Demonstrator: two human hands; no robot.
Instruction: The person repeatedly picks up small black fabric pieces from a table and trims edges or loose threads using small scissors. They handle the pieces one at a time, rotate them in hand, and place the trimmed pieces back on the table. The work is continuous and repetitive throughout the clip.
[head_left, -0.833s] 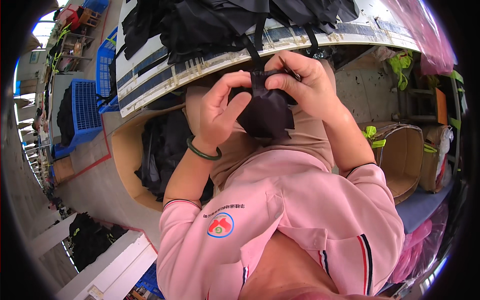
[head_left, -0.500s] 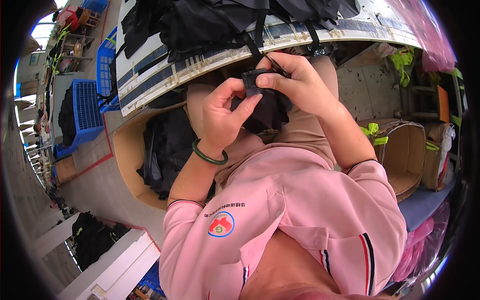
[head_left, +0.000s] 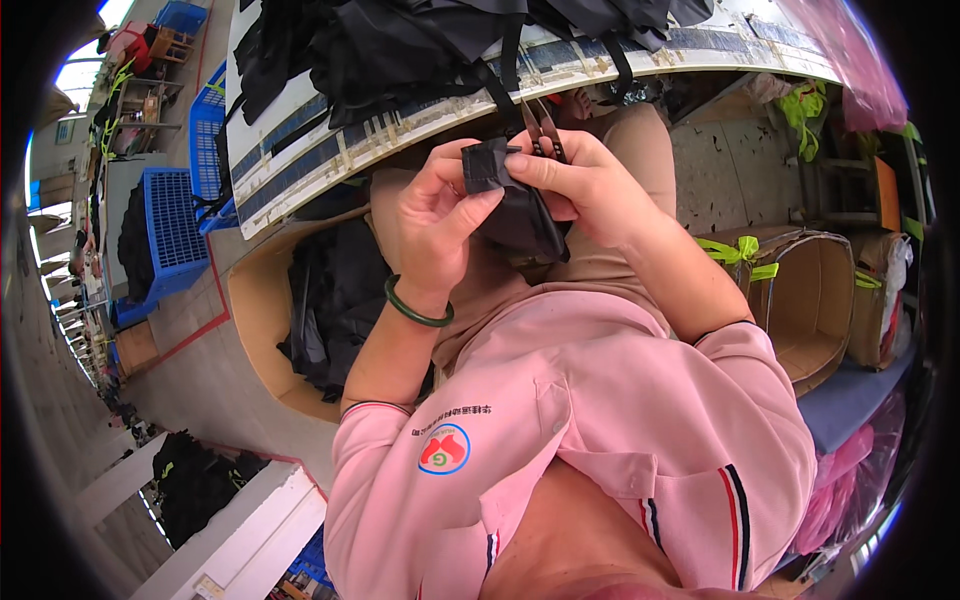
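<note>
Black fabric piece [head_left: 515, 205] pinched in left hand [head_left: 435, 225] and right hand [head_left: 585, 185]: matt woven cloth, soft folds. Snips [head_left: 543, 135]: dull metal; bangle [head_left: 415, 310]: glossy smooth green. Box [head_left: 265, 320]: matt brown cardboard; crate [head_left: 175, 225]: blue plastic lattice.

Bright, even daylight, soft shadows, sharp centre; strong fisheye bending and dark rim.

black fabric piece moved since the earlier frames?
Yes. The black fabric piece has come up toward the table edge. Earlier it hung lower over the lap; now both the left hand and right hand pinch it just below that edge.
</note>
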